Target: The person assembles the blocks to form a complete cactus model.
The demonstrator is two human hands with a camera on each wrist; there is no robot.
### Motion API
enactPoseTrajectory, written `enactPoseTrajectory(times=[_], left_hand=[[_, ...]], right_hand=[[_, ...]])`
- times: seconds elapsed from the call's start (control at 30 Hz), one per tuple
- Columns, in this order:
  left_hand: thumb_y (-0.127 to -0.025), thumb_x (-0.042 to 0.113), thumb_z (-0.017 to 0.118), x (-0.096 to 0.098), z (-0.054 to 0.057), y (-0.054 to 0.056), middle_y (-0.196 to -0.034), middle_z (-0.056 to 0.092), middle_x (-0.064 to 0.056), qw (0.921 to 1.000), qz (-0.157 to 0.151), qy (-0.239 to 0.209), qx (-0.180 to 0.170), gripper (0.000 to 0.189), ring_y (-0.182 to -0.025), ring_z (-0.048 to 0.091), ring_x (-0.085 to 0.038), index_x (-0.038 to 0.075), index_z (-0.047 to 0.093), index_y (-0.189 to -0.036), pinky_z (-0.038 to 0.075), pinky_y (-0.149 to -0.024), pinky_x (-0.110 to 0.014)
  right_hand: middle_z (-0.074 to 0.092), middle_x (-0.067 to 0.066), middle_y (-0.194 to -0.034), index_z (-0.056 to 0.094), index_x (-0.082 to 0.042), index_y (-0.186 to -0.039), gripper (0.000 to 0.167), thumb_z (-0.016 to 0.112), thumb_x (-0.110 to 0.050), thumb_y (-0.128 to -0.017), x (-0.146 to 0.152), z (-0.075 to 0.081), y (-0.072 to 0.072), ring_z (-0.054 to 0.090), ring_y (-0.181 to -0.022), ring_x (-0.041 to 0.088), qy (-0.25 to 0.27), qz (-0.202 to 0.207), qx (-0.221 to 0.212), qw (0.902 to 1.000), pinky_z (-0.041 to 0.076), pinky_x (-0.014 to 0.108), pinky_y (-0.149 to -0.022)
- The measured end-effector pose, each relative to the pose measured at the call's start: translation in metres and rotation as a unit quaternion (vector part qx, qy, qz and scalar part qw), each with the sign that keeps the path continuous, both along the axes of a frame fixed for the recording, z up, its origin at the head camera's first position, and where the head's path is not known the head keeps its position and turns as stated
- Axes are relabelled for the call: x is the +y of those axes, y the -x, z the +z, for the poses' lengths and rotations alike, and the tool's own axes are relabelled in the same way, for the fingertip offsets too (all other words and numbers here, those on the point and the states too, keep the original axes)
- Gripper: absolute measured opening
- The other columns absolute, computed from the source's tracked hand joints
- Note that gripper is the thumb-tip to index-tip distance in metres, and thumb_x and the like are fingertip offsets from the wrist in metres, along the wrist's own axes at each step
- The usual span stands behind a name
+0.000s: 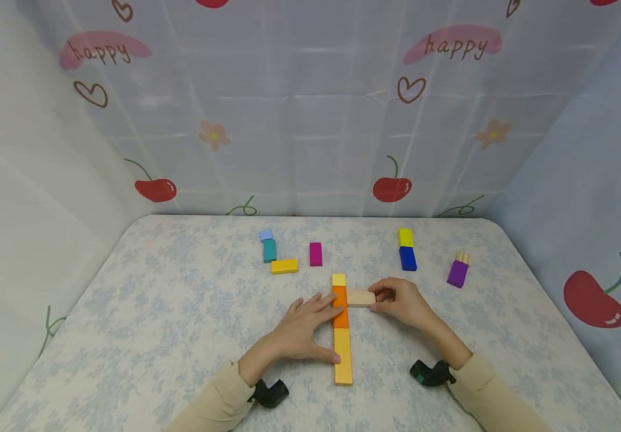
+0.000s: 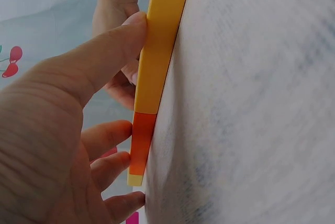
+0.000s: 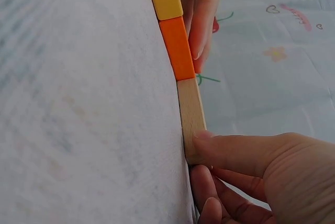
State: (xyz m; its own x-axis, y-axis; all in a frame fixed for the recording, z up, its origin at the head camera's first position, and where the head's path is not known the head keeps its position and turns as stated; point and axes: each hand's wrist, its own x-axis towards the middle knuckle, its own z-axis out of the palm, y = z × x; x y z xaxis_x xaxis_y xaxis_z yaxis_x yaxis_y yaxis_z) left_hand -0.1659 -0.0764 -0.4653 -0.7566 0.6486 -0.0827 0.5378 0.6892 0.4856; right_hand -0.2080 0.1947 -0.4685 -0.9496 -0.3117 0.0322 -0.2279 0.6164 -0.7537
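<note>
A straight column of blocks lies flat on the table: a long yellow block [image 1: 343,369] nearest me, an orange block [image 1: 341,321] in the middle and a short pale yellow block [image 1: 338,279] at the far end. My left hand [image 1: 300,331] rests against the column with spread fingers, fingertips on the orange block and thumb on the long yellow one. My right hand [image 1: 404,301] pinches the outer end of a plain wooden block [image 1: 360,299] between thumb and fingers. In the right wrist view, that wooden block's inner end meets the orange block's side.
Farther back lie a light blue block [image 1: 266,235], a teal block [image 1: 269,251], a yellow block [image 1: 285,266] and a magenta block [image 1: 315,254]. At right are a bright yellow block [image 1: 405,237], a dark blue block [image 1: 408,258] and a purple block [image 1: 457,274] beside small wooden pieces [image 1: 462,258].
</note>
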Motion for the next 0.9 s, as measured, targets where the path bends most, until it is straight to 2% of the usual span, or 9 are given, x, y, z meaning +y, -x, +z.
enactPoseTrajectory(times=[0.43, 0.73, 0.9], left_hand=[[-0.074, 0.063, 0.075, 0.0, 0.001, -0.001, -0.163, 0.023, 0.002, 1.0, -0.001, -0.001, 0.0, 0.091, -0.151, 0.019, -0.031, 0.024, 0.043, -0.149, 0.016, -0.117, -0.062], [-0.074, 0.061, 0.075, -0.001, 0.0, 0.0, -0.164, 0.021, 0.003, 1.0, 0.0, -0.004, -0.009, 0.091, -0.152, 0.016, -0.028, 0.026, 0.041, -0.15, 0.013, -0.119, -0.06], [-0.075, 0.061, 0.075, -0.001, 0.0, 0.0, -0.164, 0.02, 0.002, 0.9999, -0.002, -0.006, -0.01, 0.091, -0.152, 0.015, -0.028, 0.025, 0.041, -0.15, 0.014, -0.118, -0.06]], right_hand=[[0.07, 0.012, -0.1, 0.069, -0.001, -0.111, 0.036, 0.081, -0.013, -0.079, 0.006, 0.003, 0.002, 0.062, -0.077, 0.015, 0.002, 0.002, -0.003, 1.0, 0.053, 0.022, -0.066], [0.067, 0.017, -0.116, 0.064, -0.001, -0.123, 0.044, 0.078, -0.012, -0.083, 0.024, 0.019, 0.009, 0.066, -0.091, 0.024, -0.012, -0.06, 0.018, 0.9979, 0.053, 0.031, -0.074], [0.06, 0.02, -0.125, 0.056, -0.001, -0.134, 0.056, 0.078, -0.013, -0.084, 0.04, 0.023, 0.018, 0.063, -0.098, 0.031, -0.022, -0.091, 0.039, 0.9948, 0.053, 0.027, -0.072]])
